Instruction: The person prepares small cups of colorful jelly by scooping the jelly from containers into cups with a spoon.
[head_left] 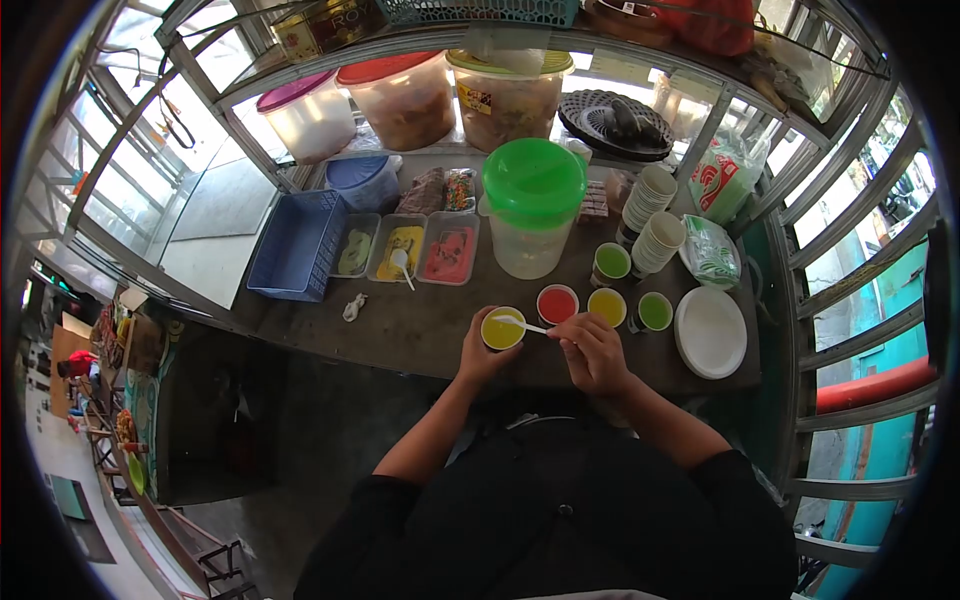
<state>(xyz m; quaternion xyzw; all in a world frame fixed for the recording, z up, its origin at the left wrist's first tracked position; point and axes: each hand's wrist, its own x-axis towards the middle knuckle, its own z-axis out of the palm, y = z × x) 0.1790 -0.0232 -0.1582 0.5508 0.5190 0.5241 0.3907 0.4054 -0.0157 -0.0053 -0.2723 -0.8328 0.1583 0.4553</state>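
My left hand (484, 354) is wrapped round a paper cup of yellow liquid (503, 333) at the counter's front edge. Between the fingers of my right hand (592, 354) is the handle of a white plastic spoon (524, 325), its bowl end over the yellow cup. Just beyond my right hand stand a cup of red liquid (557, 304), a second yellow cup (607, 306) and a cup of green liquid (655, 311). Another green cup (611, 262) is behind them.
A clear jug with a green lid (533, 205) stands mid-counter. Left of it are tubs of pink (449, 252), yellow (399, 242) and pale green (355, 250) contents, and a blue basket (292, 250). Stacked cups (657, 240) and white plates (710, 333) are at right.
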